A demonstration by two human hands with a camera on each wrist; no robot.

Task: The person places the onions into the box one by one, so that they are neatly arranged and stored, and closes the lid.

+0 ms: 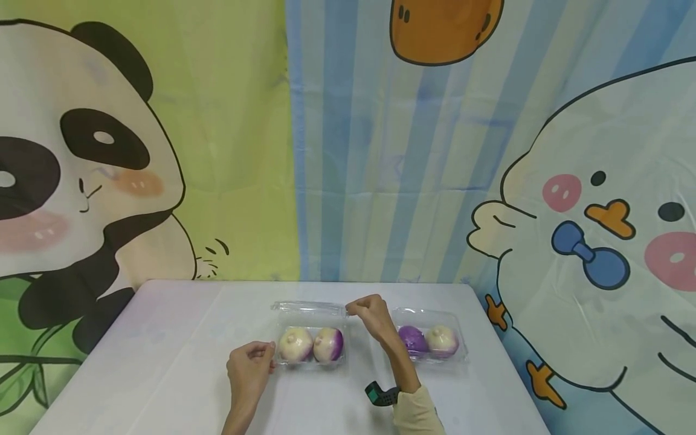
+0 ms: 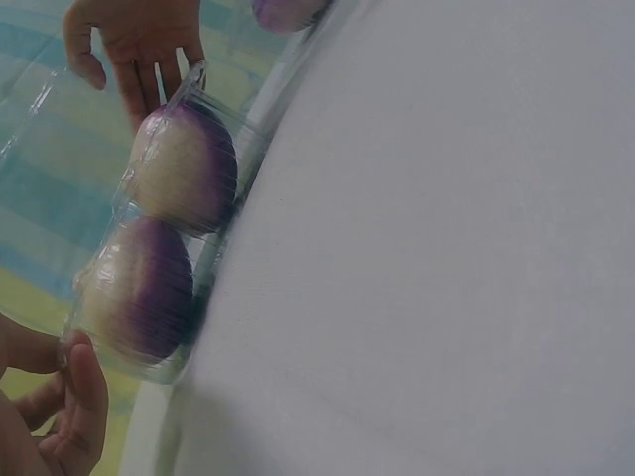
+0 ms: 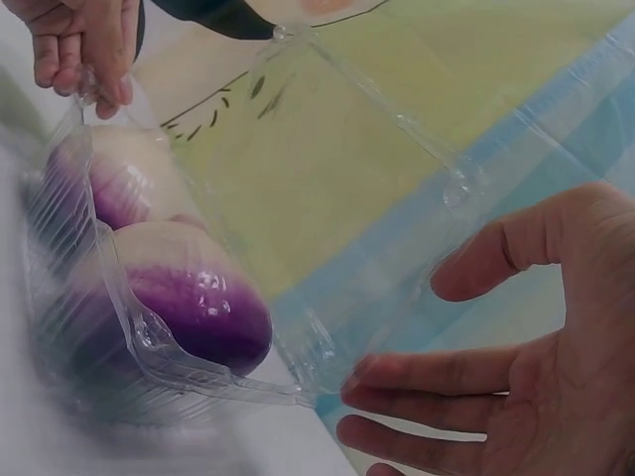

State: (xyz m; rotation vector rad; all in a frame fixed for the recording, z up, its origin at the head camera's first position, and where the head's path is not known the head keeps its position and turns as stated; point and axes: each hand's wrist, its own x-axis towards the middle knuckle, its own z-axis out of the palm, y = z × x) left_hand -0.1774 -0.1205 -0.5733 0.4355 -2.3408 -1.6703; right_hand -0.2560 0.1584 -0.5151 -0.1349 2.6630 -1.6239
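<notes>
A clear plastic clamshell box (image 1: 311,364) stands on the table with its lid (image 3: 327,169) raised. Two purple-and-white turnips (image 1: 295,345) (image 3: 198,297) lie side by side in its base. At the box's left end, my left hand (image 1: 250,370) pinches the rim between thumb and finger; the left wrist view shows this grip close up. On the other side, my right hand (image 1: 374,317) is beside the lid's right edge. In the right wrist view its thumb and fingers are spread, the fingertips (image 3: 369,382) at the lid's lower corner near the hinge.
A second clear clamshell box (image 1: 462,347), holding two more turnips (image 1: 442,341), stands to the right, partly behind my right forearm. The white table (image 1: 179,362) ends at a curtain (image 1: 348,181) printed with cartoon animals. A dark band device (image 1: 382,394) is on my right wrist.
</notes>
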